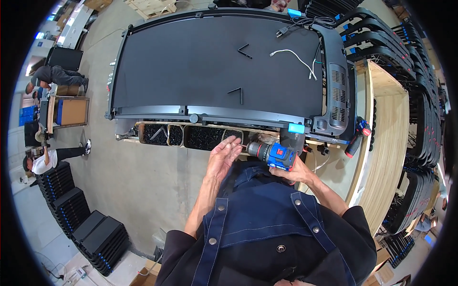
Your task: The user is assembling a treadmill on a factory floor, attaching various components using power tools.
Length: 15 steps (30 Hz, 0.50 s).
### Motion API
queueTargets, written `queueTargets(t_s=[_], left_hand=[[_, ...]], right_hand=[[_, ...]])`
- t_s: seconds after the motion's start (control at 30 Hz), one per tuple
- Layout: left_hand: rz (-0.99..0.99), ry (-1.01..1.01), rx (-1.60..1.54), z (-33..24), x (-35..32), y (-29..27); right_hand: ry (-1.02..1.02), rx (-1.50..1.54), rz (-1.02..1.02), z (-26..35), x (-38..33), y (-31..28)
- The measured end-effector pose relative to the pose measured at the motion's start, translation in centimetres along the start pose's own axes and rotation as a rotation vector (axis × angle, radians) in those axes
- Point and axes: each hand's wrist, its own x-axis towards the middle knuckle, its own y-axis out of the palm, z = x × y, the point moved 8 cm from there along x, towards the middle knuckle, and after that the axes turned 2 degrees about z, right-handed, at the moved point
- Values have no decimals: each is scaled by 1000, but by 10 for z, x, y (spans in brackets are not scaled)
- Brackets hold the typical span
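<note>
Cordless drill (pixel 279 155) is held above concrete floor (pixel 143 186), beside a black treadmill (pixel 191 66) and a row of open bins (pixel 183 137). Right grip (pixel 297 169) clasps the drill; left grip (pixel 223 156) pinches its bit (pixel 244 146). Small dark parts (pixel 202 137) lie in the bins.

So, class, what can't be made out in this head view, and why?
All in the head view:
- Right hand: some fingers hidden by the drill.
- Left hand: anything pinched at the bit is too small to identify.
- Small bin: contents partly covered by the left hand.
- Person's feet: hidden below the blue apron.
</note>
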Motion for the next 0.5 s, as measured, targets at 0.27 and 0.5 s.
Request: queueTargets(t_s=[0.27, 0.5], left_hand=[[80, 91, 299, -15, 0, 13], [124, 170, 454, -33, 1, 44]], right_hand=[[-62, -116, -34, 10, -2, -4], [-112, -35, -98, 14, -13, -8]])
